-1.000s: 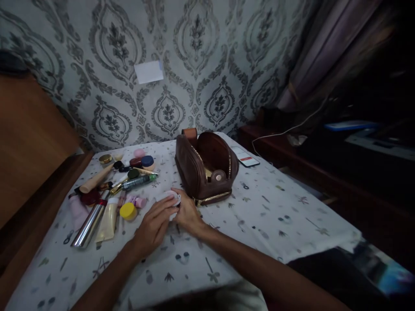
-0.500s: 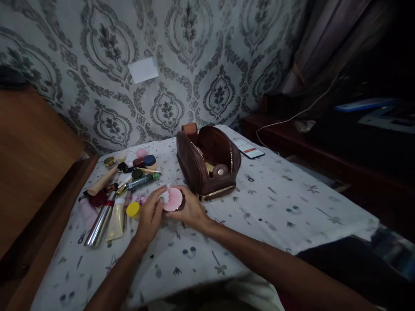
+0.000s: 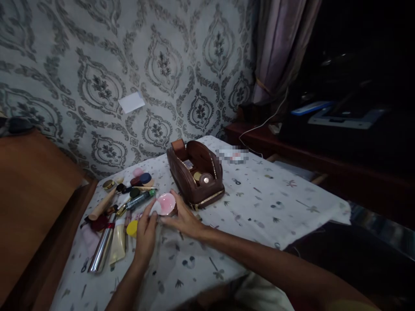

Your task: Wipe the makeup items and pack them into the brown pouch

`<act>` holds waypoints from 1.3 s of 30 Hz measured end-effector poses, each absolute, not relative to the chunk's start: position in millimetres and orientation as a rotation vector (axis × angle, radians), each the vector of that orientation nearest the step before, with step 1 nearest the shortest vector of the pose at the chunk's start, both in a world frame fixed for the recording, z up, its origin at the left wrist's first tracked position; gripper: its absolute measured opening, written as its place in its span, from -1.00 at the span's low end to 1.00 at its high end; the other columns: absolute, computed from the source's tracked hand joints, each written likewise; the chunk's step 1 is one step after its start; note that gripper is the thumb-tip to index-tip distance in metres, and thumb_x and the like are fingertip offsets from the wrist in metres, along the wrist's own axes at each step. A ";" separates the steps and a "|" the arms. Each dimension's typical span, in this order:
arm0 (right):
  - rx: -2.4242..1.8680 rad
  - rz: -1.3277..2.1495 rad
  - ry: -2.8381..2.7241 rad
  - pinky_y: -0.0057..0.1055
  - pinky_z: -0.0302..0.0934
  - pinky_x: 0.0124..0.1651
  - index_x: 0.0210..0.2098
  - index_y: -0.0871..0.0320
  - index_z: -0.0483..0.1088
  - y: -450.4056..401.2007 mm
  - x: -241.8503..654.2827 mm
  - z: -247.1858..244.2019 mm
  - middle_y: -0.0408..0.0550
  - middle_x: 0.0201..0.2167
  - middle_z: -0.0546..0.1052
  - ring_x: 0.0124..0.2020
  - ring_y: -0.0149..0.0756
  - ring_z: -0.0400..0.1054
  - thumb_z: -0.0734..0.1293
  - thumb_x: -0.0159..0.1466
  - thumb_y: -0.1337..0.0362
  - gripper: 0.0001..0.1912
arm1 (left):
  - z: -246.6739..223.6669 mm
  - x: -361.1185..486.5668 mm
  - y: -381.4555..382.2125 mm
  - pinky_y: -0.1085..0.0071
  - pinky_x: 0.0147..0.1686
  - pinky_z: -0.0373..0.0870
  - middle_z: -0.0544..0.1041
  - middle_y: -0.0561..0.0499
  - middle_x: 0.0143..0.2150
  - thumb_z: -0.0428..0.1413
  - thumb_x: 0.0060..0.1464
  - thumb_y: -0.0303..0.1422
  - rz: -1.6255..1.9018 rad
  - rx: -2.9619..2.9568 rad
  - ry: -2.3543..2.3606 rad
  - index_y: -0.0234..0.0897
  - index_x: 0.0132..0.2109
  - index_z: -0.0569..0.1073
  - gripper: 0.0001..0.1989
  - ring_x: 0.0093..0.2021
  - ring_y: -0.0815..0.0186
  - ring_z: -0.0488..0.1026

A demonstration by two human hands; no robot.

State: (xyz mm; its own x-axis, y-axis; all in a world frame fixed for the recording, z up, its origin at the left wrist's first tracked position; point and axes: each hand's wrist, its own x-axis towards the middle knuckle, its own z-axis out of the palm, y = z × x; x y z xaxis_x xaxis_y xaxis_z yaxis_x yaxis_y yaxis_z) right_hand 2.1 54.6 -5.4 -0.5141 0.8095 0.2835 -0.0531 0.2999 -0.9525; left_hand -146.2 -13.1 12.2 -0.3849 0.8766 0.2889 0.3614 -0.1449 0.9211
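Observation:
My right hand [image 3: 186, 221] is wrapped around a small round jar with a pink top [image 3: 167, 204], tilted so that the top faces me. Closed on a crumpled white tissue [image 3: 156, 207], my left hand [image 3: 145, 233] holds it against the jar's left edge. Just left of that hand sits a container with a yellow lid [image 3: 132, 228]. Behind the hands stands a brown cosmetic bag [image 3: 212, 190], unzipped, with a few small items inside. The jar's underside is hidden by my right fingers.
Several cosmetics lie at the left, among them a cream tube [image 3: 118, 244], a silver tube [image 3: 103, 248] and a blue-lidded jar [image 3: 145, 178]. A blurred-out phone [image 3: 232, 154] lies behind the bag on the patterned tablecloth [image 3: 259, 246]. A wooden panel [image 3: 35, 181] borders the left.
The view has swung, so the table sits lower and further left. Both hands stay at the jar, and the tissue has shifted slightly at its left edge.

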 end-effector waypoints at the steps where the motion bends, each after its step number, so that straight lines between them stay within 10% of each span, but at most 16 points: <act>1: -0.653 1.350 -1.749 -0.04 -0.21 0.43 0.38 0.22 -0.02 55.1 2.2 -5.0 0.24 0.40 0.04 0.45 -0.01 -0.15 0.34 0.23 -0.07 -0.11 | 14.3 -149.1 -12.1 0.15 0.26 0.27 0.50 -0.13 0.18 0.08 0.20 -0.12 1.568 1.398 1.684 -0.23 0.19 0.44 -0.52 0.24 0.11 0.37; 15: -0.502 1.568 -1.477 -0.21 0.27 0.04 0.03 0.14 0.41 77.0 -8.3 17.8 -0.01 -0.08 0.48 -0.05 -0.17 0.38 0.60 -0.10 0.08 -0.27 | 50.3 -132.3 -10.0 0.18 0.29 0.22 0.46 -0.13 0.22 -0.03 0.31 -0.25 1.695 1.765 1.850 -0.21 0.24 0.40 -0.58 0.27 0.17 0.34; 27: -0.281 2.307 -0.562 -0.60 0.13 -0.40 -0.33 0.18 0.49 67.5 -10.8 15.7 -0.23 -0.46 0.52 -0.44 -0.51 0.31 0.64 -0.15 0.15 -0.54 | 19.4 -113.7 -30.7 0.20 0.33 0.20 0.38 -0.23 0.28 -0.10 0.19 -0.68 1.375 2.881 1.582 -0.32 0.33 0.23 -0.42 0.39 0.19 0.16; 39: -0.238 2.591 -0.488 -0.47 0.19 -0.37 -0.17 0.22 0.49 73.1 1.5 24.2 -0.04 -0.31 0.60 -0.45 -0.37 0.34 0.25 0.32 -0.10 -0.52 | 22.5 -127.9 -33.8 0.15 0.34 0.11 0.61 -0.21 -0.02 -0.03 0.15 -0.67 1.162 3.198 1.535 -0.38 -0.01 0.48 -0.66 0.22 0.22 0.40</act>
